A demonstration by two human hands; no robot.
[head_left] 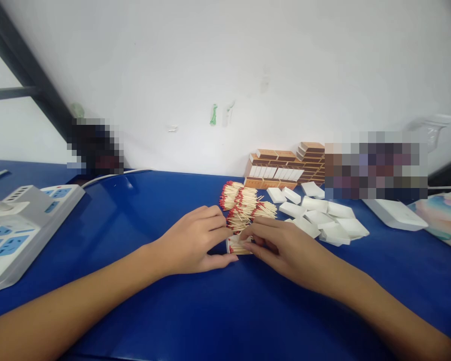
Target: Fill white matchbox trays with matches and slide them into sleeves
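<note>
A small white matchbox tray (228, 245) with red-tipped matches (240, 247) in it lies on the blue table in front of me. My left hand (201, 240) grips the tray's left end between thumb and fingers. From the right, my right hand (276, 243) has its thumb and index finger pinched together over the matches in the tray; its fingers cover the tray's right end. Just behind both hands rises a heap of loose matches (240, 200), with red heads pointing mostly left. Several white trays (319, 218) are scattered to the right of the heap.
Brown matchboxes (285, 168) are stacked against the white wall (154, 75). A white power strip (33, 220) with a plug stands on the left of the blue table (154, 311). At the right are a white box-shaped object (396, 214) and a colourful sheet (441, 218).
</note>
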